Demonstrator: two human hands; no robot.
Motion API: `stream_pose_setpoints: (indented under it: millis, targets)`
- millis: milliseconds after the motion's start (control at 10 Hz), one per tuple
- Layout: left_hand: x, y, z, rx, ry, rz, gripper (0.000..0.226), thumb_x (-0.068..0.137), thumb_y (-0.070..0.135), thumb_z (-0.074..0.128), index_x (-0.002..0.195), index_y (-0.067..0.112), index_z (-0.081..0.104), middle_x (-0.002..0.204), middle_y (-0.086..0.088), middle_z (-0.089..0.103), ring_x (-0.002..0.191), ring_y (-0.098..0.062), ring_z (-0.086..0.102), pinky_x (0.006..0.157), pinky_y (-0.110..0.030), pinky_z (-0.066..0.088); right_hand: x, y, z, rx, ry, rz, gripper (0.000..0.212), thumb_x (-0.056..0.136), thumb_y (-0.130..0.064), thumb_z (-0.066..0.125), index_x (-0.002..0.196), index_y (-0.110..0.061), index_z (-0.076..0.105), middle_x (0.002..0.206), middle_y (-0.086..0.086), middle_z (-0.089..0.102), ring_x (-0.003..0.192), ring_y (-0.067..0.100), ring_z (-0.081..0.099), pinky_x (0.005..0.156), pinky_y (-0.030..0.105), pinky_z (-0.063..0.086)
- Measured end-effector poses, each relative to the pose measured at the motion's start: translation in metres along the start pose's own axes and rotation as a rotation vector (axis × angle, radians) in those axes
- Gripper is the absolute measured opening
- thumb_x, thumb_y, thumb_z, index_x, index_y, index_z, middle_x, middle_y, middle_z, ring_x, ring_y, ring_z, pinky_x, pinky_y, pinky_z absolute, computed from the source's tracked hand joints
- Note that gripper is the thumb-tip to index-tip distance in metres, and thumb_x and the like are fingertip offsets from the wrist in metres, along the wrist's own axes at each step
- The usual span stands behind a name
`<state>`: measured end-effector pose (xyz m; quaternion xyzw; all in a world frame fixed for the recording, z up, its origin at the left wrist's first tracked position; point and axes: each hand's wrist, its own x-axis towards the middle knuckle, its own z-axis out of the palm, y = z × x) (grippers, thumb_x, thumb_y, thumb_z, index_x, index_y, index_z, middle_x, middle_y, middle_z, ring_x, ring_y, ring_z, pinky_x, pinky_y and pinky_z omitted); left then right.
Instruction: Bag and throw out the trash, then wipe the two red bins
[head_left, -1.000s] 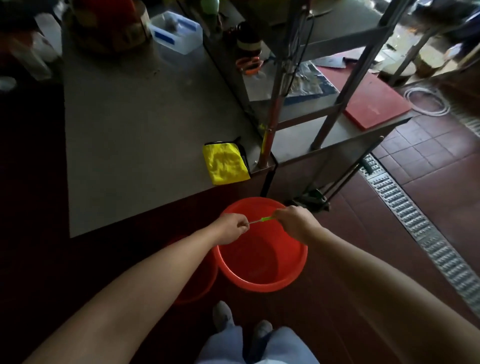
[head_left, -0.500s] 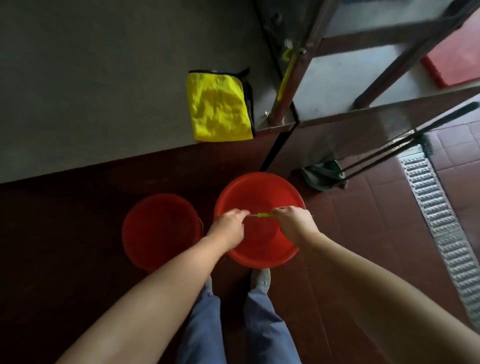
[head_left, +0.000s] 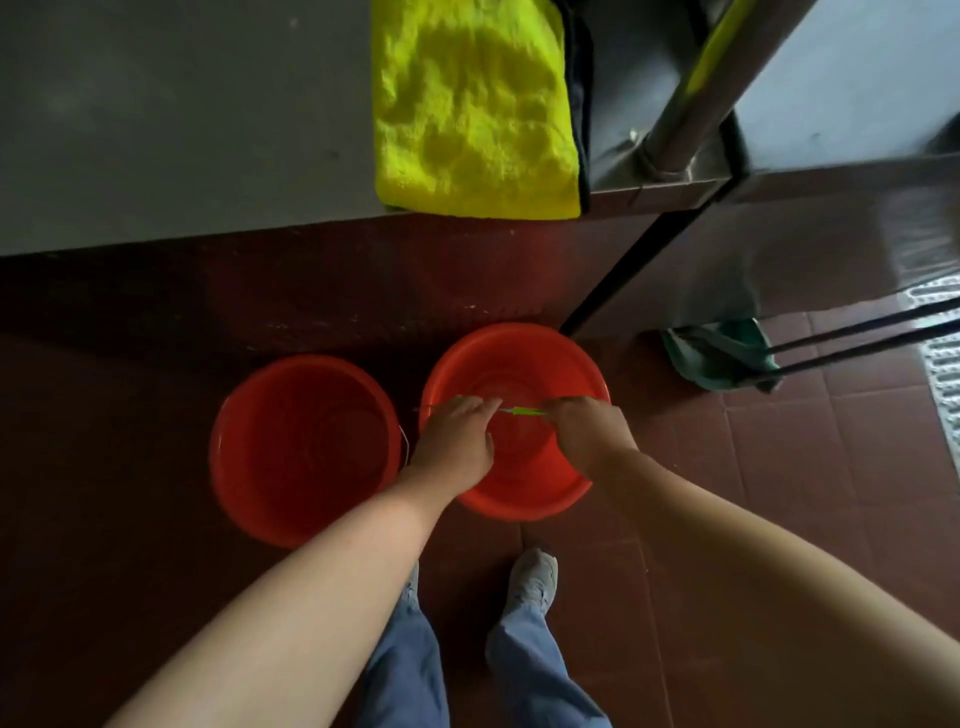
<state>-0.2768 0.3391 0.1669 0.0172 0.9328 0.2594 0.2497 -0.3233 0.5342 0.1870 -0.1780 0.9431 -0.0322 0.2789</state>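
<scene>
Two red bins stand side by side on the tiled floor (head_left: 779, 467), just in front of the counter (head_left: 182, 119) edge and almost touching each other. The left bin (head_left: 306, 447) is the deeper of the two and has a thin wire handle showing at its right side; the right bin (head_left: 514, 353) is shallower and sits slightly farther forward. Nothing can be made out inside either one. Both of the person's arms reach down over the right bin. The left hand (head_left: 457, 441) hangs over that bin's left rim with its fingers curled in, and the right hand (head_left: 587, 436) hangs over its right side, also curled. Each pinches one end of a thin green strip (head_left: 522, 411), which is drawn out between them above the bin's opening; it is too small to say what it is. A yellow cloth (head_left: 472, 109) lies folded on the counter, its lower edge hanging a little over the counter's front, directly beyond the bins. Beside it to the right a metal post (head_left: 691, 104) rises from the counter. On the floor to the right of the bins lies a green mop head (head_left: 722, 358) with dark rods running off to the right, and a drain grate (head_left: 943, 384) shows at the edge. The person's jeans (head_left: 524, 670) and light shoes (head_left: 535, 577) appear below the bins.
</scene>
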Motion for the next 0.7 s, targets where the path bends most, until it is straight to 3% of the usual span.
stream_pose_setpoints:
  millis: [200, 400, 500, 600, 700]
  targets:
    - [0.005, -0.016, 0.018, 0.029, -0.017, -0.022, 0.058, 0.095, 0.015, 0.053, 0.152, 0.019, 0.042, 0.147, -0.006, 0.048, 0.139, -0.026, 0.039, 0.118, -0.037, 0.029, 0.018, 0.002, 0.032, 0.032, -0.033, 0.01, 0.033, 0.098, -0.015, 0.044, 0.112, -0.028, 0.071, 0.1, -0.004, 0.072, 0.089, 0.023, 0.07, 0.066, 0.032, 0.048]
    - [-0.002, -0.022, 0.032, 0.025, -0.055, -0.017, 0.063, 0.097, 0.017, 0.052, 0.156, 0.021, 0.032, 0.152, -0.004, 0.042, 0.142, -0.025, 0.034, 0.118, -0.039, 0.031, 0.023, 0.006, 0.045, -0.009, -0.04, -0.008, 0.035, 0.096, -0.012, 0.046, 0.115, -0.029, 0.069, 0.097, -0.006, 0.072, 0.086, 0.021, 0.071, 0.063, 0.029, 0.045]
    - [-0.006, -0.024, 0.033, 0.077, -0.088, -0.028, 0.063, 0.097, 0.018, 0.052, 0.156, 0.021, 0.032, 0.154, -0.004, 0.041, 0.143, -0.024, 0.033, 0.118, -0.04, 0.03, 0.02, 0.002, 0.045, 0.048, -0.119, -0.002, 0.035, 0.098, -0.011, 0.047, 0.121, -0.027, 0.067, 0.099, -0.005, 0.07, 0.086, 0.019, 0.069, 0.064, 0.031, 0.049]
    - [-0.012, -0.026, 0.035, 0.116, -0.312, -0.071, 0.061, 0.099, 0.018, 0.047, 0.157, 0.024, 0.031, 0.161, -0.003, 0.033, 0.148, -0.023, 0.029, 0.121, -0.043, 0.025, 0.009, -0.005, 0.046, 0.067, -0.409, -0.026, 0.047, 0.1, -0.032, 0.054, 0.147, -0.032, 0.049, 0.138, 0.001, 0.06, 0.119, 0.022, 0.062, 0.093, 0.038, 0.056]
    - [-0.02, -0.027, 0.035, 0.195, -0.648, -0.156, 0.061, 0.098, 0.018, 0.044, 0.156, 0.03, 0.033, 0.164, -0.002, 0.027, 0.149, -0.026, 0.028, 0.122, -0.043, 0.024, -0.005, -0.011, 0.051, -0.052, -0.78, -0.032, 0.075, 0.097, -0.046, 0.06, 0.16, -0.033, 0.023, 0.16, 0.004, 0.037, 0.143, 0.029, 0.041, 0.116, 0.043, 0.039]
